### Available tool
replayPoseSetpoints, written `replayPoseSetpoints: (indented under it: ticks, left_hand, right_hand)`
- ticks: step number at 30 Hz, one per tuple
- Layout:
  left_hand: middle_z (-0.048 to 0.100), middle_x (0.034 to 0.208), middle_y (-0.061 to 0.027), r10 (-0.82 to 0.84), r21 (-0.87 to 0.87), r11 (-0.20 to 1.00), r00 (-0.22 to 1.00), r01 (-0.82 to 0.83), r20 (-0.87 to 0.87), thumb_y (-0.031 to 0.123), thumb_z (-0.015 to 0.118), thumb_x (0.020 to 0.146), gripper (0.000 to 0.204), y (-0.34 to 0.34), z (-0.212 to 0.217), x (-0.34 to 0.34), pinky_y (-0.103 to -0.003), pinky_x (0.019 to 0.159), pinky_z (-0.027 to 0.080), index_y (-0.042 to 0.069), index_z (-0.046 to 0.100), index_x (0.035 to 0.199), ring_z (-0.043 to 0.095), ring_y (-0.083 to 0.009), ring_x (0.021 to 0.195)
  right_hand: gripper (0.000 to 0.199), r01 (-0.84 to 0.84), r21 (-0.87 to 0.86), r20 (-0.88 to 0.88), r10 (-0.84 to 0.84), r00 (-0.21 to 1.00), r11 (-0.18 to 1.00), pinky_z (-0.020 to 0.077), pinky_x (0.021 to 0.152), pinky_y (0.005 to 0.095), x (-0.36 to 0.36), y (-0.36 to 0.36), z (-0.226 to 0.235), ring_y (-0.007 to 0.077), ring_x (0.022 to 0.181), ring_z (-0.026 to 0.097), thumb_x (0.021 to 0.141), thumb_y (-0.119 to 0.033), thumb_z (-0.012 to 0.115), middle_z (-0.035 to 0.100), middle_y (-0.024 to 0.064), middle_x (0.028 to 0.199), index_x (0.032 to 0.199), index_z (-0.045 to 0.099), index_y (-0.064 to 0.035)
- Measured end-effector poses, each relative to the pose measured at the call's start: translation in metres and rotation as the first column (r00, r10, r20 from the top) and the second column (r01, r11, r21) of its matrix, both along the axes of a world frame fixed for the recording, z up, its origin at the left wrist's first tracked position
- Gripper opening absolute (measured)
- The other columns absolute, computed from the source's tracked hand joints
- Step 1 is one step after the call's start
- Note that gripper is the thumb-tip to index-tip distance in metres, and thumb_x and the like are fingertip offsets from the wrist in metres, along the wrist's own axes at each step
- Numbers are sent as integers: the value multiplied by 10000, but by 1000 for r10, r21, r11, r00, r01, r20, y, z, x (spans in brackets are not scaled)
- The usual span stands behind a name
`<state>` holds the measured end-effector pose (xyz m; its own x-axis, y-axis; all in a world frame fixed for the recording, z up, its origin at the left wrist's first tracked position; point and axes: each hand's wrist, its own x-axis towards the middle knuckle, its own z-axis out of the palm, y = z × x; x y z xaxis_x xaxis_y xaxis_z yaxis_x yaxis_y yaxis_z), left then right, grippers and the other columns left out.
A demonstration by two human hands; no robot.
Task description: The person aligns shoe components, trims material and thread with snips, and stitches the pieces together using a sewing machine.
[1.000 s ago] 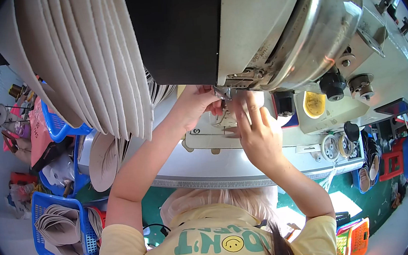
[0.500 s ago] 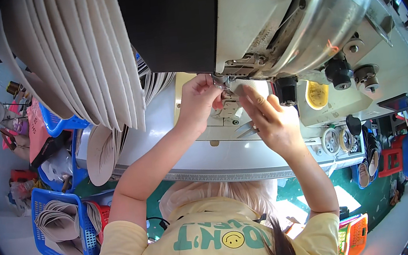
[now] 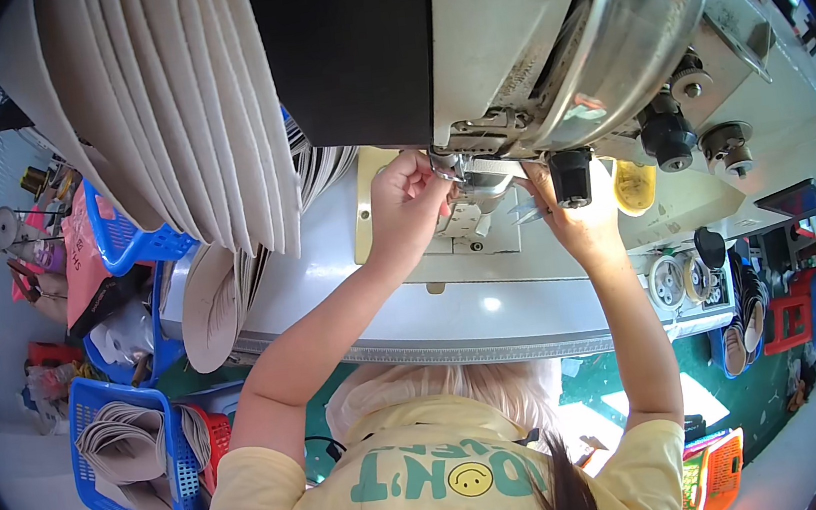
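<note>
A sewing machine [image 3: 507, 62] stands in front of me, with its presser foot [image 3: 448, 165] low over the metal needle plate [image 3: 475, 222]. Right beside the foot is my left hand [image 3: 406, 210], thumb and forefinger pinched together; whatever lies between them is too small to make out. My right hand [image 3: 580, 220] is right of the foot, its fingertips partly hidden behind a black knob [image 3: 573, 179]. Pale metal blades of thread snips [image 3: 526, 209] jut leftward from that hand.
Curved beige cut pieces [image 3: 180, 110] hang at the left, close to my left arm. Blue baskets [image 3: 135, 467] stand left below the table edge [image 3: 439, 352]. A yellow dish [image 3: 634, 187] and metal bobbins [image 3: 668, 281] sit right of my right hand.
My right hand has moved right, away from the presser foot, taking the snips along. My left hand stays pinched beside the foot. The whole view has shifted slightly.
</note>
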<state>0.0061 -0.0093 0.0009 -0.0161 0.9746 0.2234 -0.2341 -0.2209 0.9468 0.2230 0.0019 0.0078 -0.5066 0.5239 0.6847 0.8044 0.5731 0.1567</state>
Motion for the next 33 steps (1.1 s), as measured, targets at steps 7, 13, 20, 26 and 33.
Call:
replayPoseSetpoints:
  ticks: [7,13,20,26,33]
  left_hand:
    - [633,866,-65,-43,87,995,995,50,-87,43,531,876,51,12,2,-10,-251,583,431,11,551,909,611,-134,732]
    - [633,897,-80,-20,-24,999,992,23,124,147,420,937,201,15,1,-14,-322,665,435,25,538,1043,608,-191,717]
    - [627,976,-78,-282,-329,907,959,262,-13,210,467,951,230,42,25,-32,-352,776,474,44,547,1088,605,-194,898]
    - [613,876,-19,190,-168,976,913,-137,361,218,589,881,143,56,16,-38,-310,715,494,89,614,938,588,-129,790]
    - [625,890,-108,637,399,765,501,-506,-586,138,605,803,176,13,29,-156,-382,717,481,41,628,949,596,-251,797]
  right_hand:
    - [281,-12,50,-83,16,996,999,453,573,355,-2,0,-4,246,663,575,599,-32,706,575,65,829,856,604,-83]
    - [233,-34,78,-117,43,992,996,421,543,359,-8,1,-1,232,633,560,553,-30,678,538,50,792,758,578,-76]
    - [225,-45,109,-142,60,988,993,414,513,379,-5,6,-4,259,587,557,552,-22,675,536,50,715,721,543,-88]
    - [285,-68,23,-175,71,982,997,453,519,357,-17,8,-5,242,591,565,633,9,711,579,70,727,894,624,-67]
    - [206,-442,96,-261,451,853,892,446,462,303,-62,-45,-1,189,566,574,671,-16,724,616,91,825,855,632,2]
